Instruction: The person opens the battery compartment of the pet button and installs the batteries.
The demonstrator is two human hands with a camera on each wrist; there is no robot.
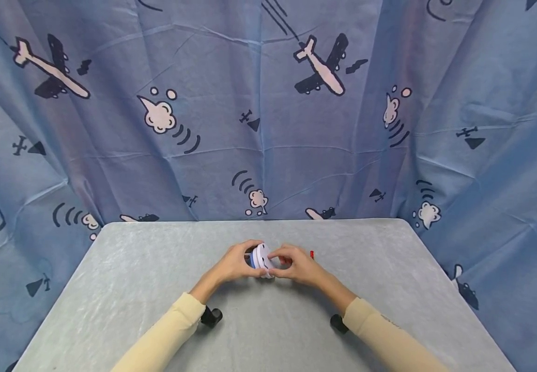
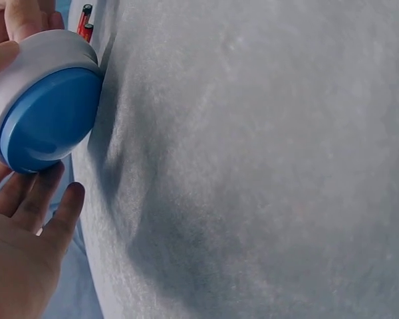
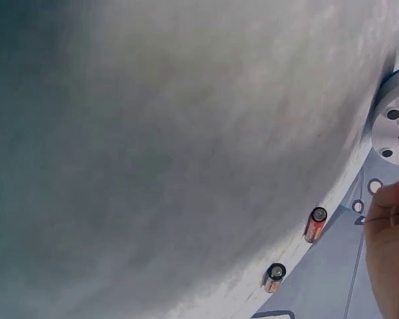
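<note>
A round push-button device (image 1: 262, 260) with a white body is tipped on its side, its flat face turned to the right. The left wrist view shows its blue dome (image 2: 56, 119). My left hand (image 1: 234, 264) grips the device around its edge, thumb at the near side and fingers at the far side. From the right, my right hand (image 1: 298, 266) has its thumb and curled index finger at the white body. Its fingertips are partly hidden in the right wrist view, where the white underside (image 3: 392, 141) shows round holes.
Two small red-and-black batteries stand on the grey-covered table (image 1: 268, 330) to the right of the device, one nearer battery (image 3: 316, 224) and another battery (image 3: 274, 278). A blue curtain (image 1: 259, 129) with airplane prints hangs behind the table's far edge.
</note>
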